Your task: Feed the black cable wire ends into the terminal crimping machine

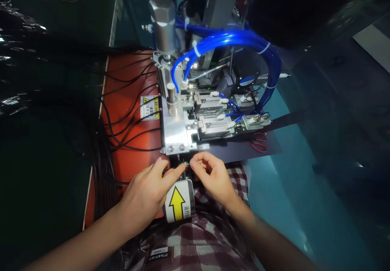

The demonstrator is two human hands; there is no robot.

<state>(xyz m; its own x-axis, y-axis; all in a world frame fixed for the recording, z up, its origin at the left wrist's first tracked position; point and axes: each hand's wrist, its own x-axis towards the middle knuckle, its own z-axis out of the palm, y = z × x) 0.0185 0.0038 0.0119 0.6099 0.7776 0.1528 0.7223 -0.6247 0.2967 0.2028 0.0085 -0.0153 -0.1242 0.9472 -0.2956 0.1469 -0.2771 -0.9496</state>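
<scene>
Several thin coloured wires, red and green among them, show between my fingertips just below the machine's front edge. My right hand pinches them between thumb and index finger. My left hand is bent over the same spot, one digit reaching to the wires and its other fingers curled down. What those curled fingers grip is hidden. Below the hands sits a rounded white cover with a yellow arrow. The metal machine head, with its pneumatic cylinders, stands just beyond them.
Blue air hoses arch over the machine. Black cables cross the orange surface at left, near a warning label. Red-handled scissors lie on the dark plate at right. Checked cloth covers my lap.
</scene>
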